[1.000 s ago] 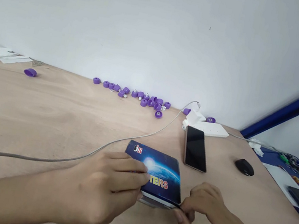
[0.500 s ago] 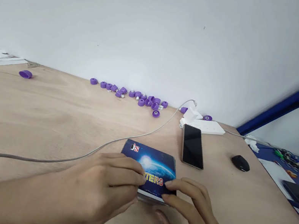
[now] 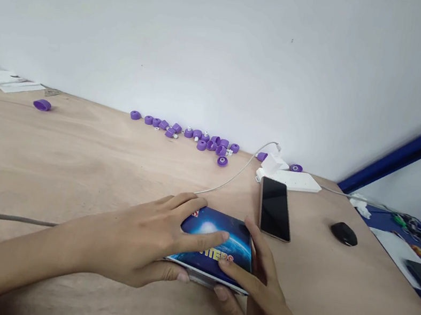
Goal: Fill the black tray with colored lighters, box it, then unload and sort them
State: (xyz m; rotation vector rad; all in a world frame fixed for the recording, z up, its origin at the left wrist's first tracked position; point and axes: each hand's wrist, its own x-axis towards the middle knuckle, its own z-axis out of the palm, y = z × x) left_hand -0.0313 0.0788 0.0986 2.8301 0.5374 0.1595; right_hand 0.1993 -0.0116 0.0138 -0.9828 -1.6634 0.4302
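A dark blue box [image 3: 238,230] with a planet picture and yellow and red letters lies near the table's front. My left hand [image 3: 155,240] grips its left side, with the index finger stretched over the top and the thumb along the front edge. On the right side, my right hand [image 3: 264,292] holds the box, one finger on the cover and the thumb at the front lower edge. Part of the lettering is hidden by my fingers.
Several purple caps [image 3: 202,145] lie along the wall. A white power strip [image 3: 299,181], a phone [image 3: 277,209] and a black mouse [image 3: 344,234] are on the right. A grey cable [image 3: 0,217] crosses the table; white papers [image 3: 21,86] lie back left.
My left hand has spread from a pinch and wrapped around the box's left side. My right hand has closed in around the right side. The view has shifted slightly.
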